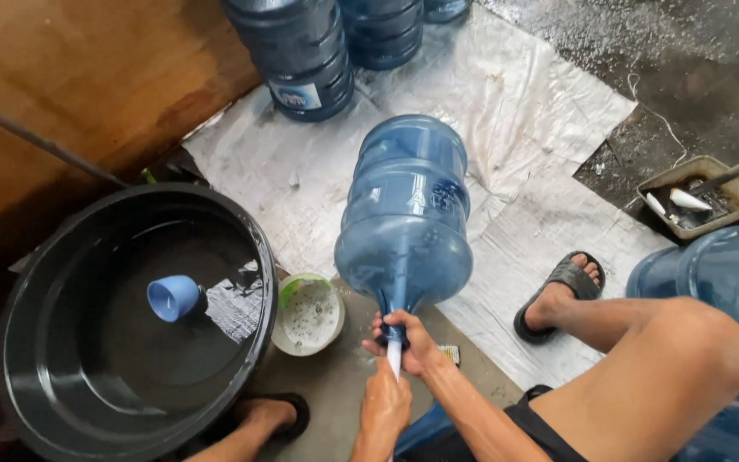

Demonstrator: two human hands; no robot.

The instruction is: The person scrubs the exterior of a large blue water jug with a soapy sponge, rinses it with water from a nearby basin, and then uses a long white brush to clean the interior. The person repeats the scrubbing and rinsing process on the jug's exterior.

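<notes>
Right grip (410,342) wraps the neck of the blue water jug (405,222), which lies tilted over the floor; left grip (384,402) clasps a white stick (394,358) entering the neck, just below.

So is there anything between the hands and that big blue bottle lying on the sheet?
Nothing visible. The right hand already wraps the neck of the blue water bottle, and the left hand sits just below it on a white rod that enters the mouth.
</notes>
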